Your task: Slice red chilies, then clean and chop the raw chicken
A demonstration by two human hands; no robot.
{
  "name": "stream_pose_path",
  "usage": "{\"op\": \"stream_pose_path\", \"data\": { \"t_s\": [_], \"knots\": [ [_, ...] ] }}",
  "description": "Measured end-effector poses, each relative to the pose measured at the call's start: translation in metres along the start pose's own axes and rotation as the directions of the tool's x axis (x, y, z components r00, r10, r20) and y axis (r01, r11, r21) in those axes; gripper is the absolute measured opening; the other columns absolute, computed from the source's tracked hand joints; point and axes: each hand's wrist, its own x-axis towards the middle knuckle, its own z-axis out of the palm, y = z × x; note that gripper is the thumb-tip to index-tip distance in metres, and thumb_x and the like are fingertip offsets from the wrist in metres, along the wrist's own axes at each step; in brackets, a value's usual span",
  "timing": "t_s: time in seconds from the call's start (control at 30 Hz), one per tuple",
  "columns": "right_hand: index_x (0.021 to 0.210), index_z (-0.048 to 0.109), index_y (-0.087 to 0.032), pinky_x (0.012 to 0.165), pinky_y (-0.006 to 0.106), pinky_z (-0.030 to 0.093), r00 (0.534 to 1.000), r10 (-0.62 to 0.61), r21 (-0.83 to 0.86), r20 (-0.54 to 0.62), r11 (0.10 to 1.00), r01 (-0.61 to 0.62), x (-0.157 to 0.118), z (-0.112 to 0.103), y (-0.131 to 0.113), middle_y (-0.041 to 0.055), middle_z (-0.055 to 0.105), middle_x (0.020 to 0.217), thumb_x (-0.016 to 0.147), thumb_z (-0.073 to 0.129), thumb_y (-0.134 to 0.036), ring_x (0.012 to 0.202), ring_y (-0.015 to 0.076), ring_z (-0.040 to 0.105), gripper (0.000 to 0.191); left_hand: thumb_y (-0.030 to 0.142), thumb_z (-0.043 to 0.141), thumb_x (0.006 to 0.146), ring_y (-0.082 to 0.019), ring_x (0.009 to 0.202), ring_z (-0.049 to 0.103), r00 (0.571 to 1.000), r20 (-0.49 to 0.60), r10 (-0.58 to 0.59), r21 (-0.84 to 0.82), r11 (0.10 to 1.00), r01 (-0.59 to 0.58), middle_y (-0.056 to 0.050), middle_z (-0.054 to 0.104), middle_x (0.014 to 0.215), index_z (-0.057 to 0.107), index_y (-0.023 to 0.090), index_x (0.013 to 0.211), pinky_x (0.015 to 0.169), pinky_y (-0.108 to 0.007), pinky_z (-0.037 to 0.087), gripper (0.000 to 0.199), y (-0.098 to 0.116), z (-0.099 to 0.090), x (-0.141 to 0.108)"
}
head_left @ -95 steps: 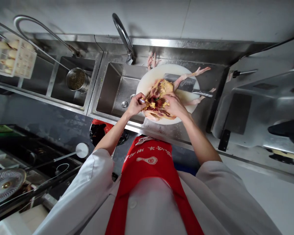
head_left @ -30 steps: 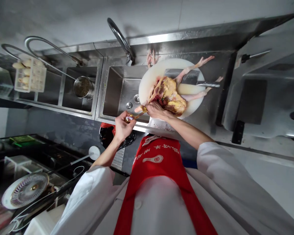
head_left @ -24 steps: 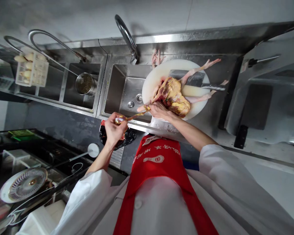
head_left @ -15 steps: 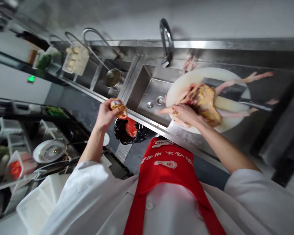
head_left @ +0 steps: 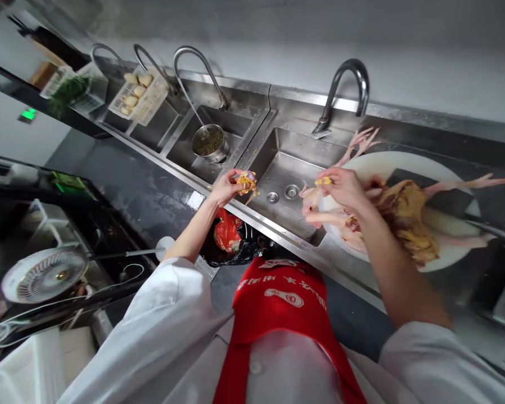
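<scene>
My left hand [head_left: 227, 188] holds a small clump of yellow and reddish innards [head_left: 247, 182] above the front edge of the sink. Pinched in the fingers of my right hand [head_left: 340, 185] is a small piece of yellow fat [head_left: 323, 181], over the left side of the round white board [head_left: 404, 160]. On that board lies a cut-open bird carcass [head_left: 408, 213], legs and feet stretched to the right. A cleaver [head_left: 429, 196] rests partly beneath it. Pale bird parts [head_left: 328, 217] hang over the board's left edge, below my right hand.
The sink basin [head_left: 281, 163] lies between my hands, with a faucet [head_left: 353, 67] behind it. Further left are a metal pot [head_left: 210, 143] and a white basket [head_left: 145, 106] of pale round items. Below the counter edge is a black-lined bin [head_left: 246, 252] with red contents.
My right hand has lifted off the carcass and now holds yellow fat. My left hand, still holding the clump, has moved right towards the sink. The view has shifted.
</scene>
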Motion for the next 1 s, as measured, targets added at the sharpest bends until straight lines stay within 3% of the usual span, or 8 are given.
{"op": "stream_pose_path", "data": {
  "t_s": [0.13,0.3,0.4,0.6,0.7,0.77,0.9,1.0],
  "knots": [
    [0.090,0.069,-0.019,0.066,0.028,0.055,0.979,0.039,0.353,0.199,0.929,-0.109,0.019,0.105,-0.047,0.0040,0.073,0.085,0.064,0.079,-0.032,0.072,0.0149,0.066,0.030,0.021,0.089,0.056,-0.010,0.059,0.063,0.997,0.061,-0.047,-0.035,0.998,0.049,-0.001,0.072,0.077,0.059,0.015,0.097,0.054,-0.019,0.046,0.052,-0.018,-0.039,0.006],
    [0.090,0.072,-0.019,0.065,0.027,0.056,0.905,-0.052,0.285,0.421,0.955,-0.078,0.034,0.243,-0.093,0.0041,0.074,0.084,0.066,0.083,-0.036,0.075,0.0166,0.068,0.032,0.011,0.082,0.060,-0.007,0.057,0.060,0.996,0.035,-0.086,0.033,0.996,0.085,0.002,0.067,0.068,0.063,0.012,0.085,0.055,-0.017,0.046,0.031,-0.046,-0.099,-0.020],
    [0.083,0.071,-0.018,0.061,0.026,0.055,0.834,-0.082,0.266,0.545,0.961,-0.080,0.041,0.301,-0.104,0.0031,0.074,0.078,0.067,0.085,-0.037,0.069,0.0158,0.067,0.028,0.009,0.080,0.061,-0.008,0.056,0.060,0.991,-0.082,-0.105,0.025,0.994,0.107,0.001,0.067,0.067,0.068,0.011,0.082,0.055,-0.018,0.046,0.025,-0.062,-0.141,-0.042],
    [0.089,0.072,-0.017,0.062,0.029,0.057,0.620,-0.029,0.282,0.784,0.907,-0.313,0.046,0.361,-0.121,0.0055,0.076,0.078,0.061,0.091,-0.047,0.065,0.0166,0.068,0.045,0.013,0.088,0.057,-0.013,0.070,0.069,0.982,-0.173,-0.077,-0.262,0.965,0.030,-0.005,0.076,0.081,0.076,0.010,0.092,0.067,-0.023,0.054,0.037,-0.092,-0.210,-0.082],
    [0.089,0.072,-0.016,0.063,0.030,0.056,0.495,0.009,0.250,0.869,0.855,-0.455,0.041,0.382,-0.128,0.0063,0.076,0.081,0.061,0.092,-0.048,0.069,0.0183,0.069,0.047,0.014,0.090,0.055,-0.016,0.072,0.071,0.977,-0.185,-0.106,-0.420,0.907,0.019,-0.008,0.077,0.083,0.077,0.009,0.089,0.069,-0.025,0.056,0.037,-0.110,-0.230,-0.093],
    [0.088,0.071,-0.016,0.064,0.030,0.054,0.445,0.017,0.250,0.895,0.808,-0.534,0.035,0.394,-0.129,0.0054,0.074,0.082,0.063,0.091,-0.044,0.071,0.0172,0.068,0.043,0.015,0.090,0.056,-0.016,0.070,0.071,0.972,-0.195,-0.134,-0.499,0.866,0.019,-0.010,0.077,0.082,0.077,0.009,0.086,0.068,-0.025,0.056,0.033,-0.121,-0.237,-0.098],
    [0.083,0.068,-0.018,0.065,0.029,0.052,0.443,0.044,0.277,0.896,0.723,-0.632,0.027,0.417,-0.121,0.0026,0.070,0.079,0.065,0.089,-0.038,0.072,0.0153,0.064,0.035,0.016,0.086,0.066,-0.017,0.070,0.071,0.953,-0.222,-0.205,-0.602,0.798,0.032,-0.009,0.075,0.081,0.076,0.010,0.086,0.072,-0.029,0.059,0.023,-0.141,-0.241,-0.101],
    [0.087,0.070,-0.019,0.066,0.029,0.053,0.535,0.167,0.265,0.829,0.725,-0.636,0.022,0.435,-0.110,0.0029,0.072,0.084,0.064,0.090,-0.041,0.075,0.0156,0.066,0.037,0.013,0.083,0.072,-0.010,0.060,0.065,0.869,-0.405,-0.283,-0.596,0.803,-0.016,-0.004,0.072,0.077,0.073,0.012,0.089,0.064,-0.025,0.056,0.021,-0.154,-0.237,-0.099]
  ]
}}
